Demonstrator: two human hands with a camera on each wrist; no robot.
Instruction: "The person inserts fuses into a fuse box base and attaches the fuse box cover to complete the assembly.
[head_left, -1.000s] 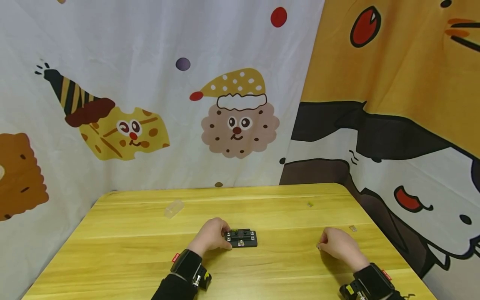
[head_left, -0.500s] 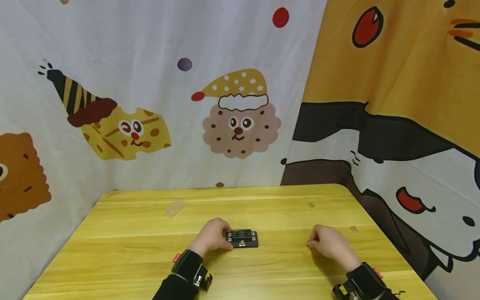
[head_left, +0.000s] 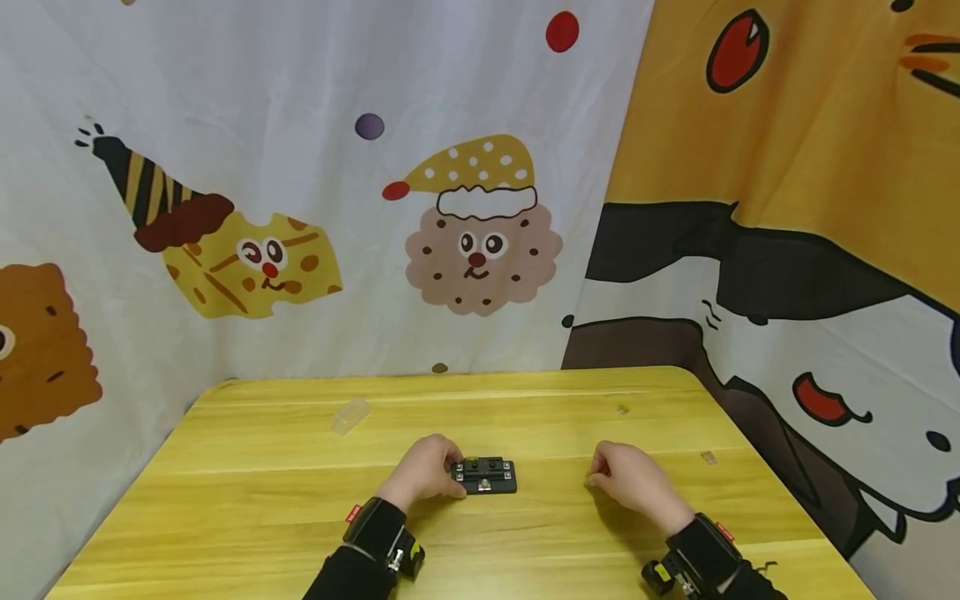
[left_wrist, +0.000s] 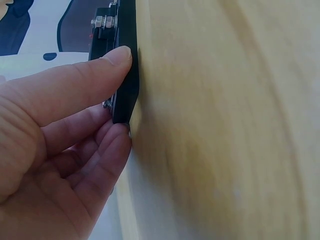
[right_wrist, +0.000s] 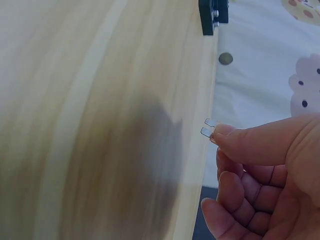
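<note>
A black rectangular block with metal screw terminals (head_left: 486, 477) lies near the middle of the wooden table. My left hand (head_left: 426, 472) grips its left end. In the left wrist view, the thumb (left_wrist: 118, 56) presses the block's black side, and the fingers curl in by its lower end. My right hand (head_left: 633, 477) is to the right of the block, apart from it. Between its thumb and forefinger it pinches a small piece with two flat metal prongs (right_wrist: 206, 132); the rest of the piece is hidden by the fingertips.
A clear plastic box (head_left: 350, 417) lies at the back left of the table. A tiny greenish piece (head_left: 622, 409) is at the back right, and a small flat clear piece (head_left: 708, 457) lies farther right. A printed curtain (head_left: 300, 167) hangs behind the table.
My right hand has moved left toward the black block, carrying the small pronged piece. The left hand keeps its grip on the block's left end.
</note>
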